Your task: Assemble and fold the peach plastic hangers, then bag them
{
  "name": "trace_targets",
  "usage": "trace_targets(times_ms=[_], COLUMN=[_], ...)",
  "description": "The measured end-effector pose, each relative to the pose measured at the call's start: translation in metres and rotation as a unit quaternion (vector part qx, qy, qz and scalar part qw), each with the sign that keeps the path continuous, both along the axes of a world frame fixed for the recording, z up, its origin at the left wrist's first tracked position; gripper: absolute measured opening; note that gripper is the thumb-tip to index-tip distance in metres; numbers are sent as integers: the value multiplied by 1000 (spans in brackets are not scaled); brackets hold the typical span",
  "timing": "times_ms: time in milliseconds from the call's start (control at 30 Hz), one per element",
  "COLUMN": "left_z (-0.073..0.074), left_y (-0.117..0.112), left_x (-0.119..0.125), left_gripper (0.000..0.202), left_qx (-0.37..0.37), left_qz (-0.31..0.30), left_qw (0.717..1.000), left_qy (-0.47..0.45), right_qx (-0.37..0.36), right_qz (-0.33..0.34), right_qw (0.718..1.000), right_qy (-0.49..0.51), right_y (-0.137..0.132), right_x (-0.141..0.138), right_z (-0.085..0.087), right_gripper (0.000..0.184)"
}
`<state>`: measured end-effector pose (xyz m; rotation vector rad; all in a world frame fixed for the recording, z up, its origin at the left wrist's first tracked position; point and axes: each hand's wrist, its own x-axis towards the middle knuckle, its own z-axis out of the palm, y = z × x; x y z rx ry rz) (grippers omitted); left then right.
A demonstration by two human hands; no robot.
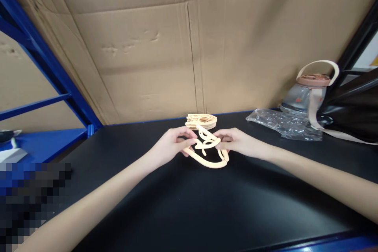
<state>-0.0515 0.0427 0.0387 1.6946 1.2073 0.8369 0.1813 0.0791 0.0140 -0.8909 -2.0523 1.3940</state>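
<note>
Both my hands meet over the middle of a black table top. My left hand pinches the left side of a pale wooden cut-out piece, a looping frame shape with curved inner bars. My right hand grips its right side, fingers closed on it. The piece is tilted, its lower edge near the table. Just behind it lies a small stack of similar wooden pieces, flat on the table.
A crumpled clear plastic bag lies at the back right, with a clear water bottle with a pink lid and beige strap beside it and a black object further right. Cardboard walls the back. Blue shelf framing stands left.
</note>
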Motion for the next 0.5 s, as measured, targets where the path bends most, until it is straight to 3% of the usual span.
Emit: trace_targets(times_ms=[100, 167, 333, 433, 500], left_z=[1, 2, -2, -8, -12], left_y=[-7, -10, -14, -17, -18], left_x=[-7, -10, -9, -5, -4], left_gripper=[16, 14, 18, 22, 38], left_qx=[-2, -3, 41, 63, 61], left_qz=[-28, -37, -63, -74, -72], left_qw=[1000, 999, 990, 985, 985], left_qy=[-7, 21, 116, 144, 143], right_qx=[-56, -49, 82, 192, 256], right_qz=[-2, -35, -85, -87, -73], right_qw=[998, 997, 990, 977, 964], right_qy=[32, 49, 82, 34, -20], right_y=[1, 2, 3, 0, -3], right_x=[3, 4, 5, 6, 7], right_z=[4, 6, 7, 6, 6], right_gripper=[29, 29, 31, 29, 29])
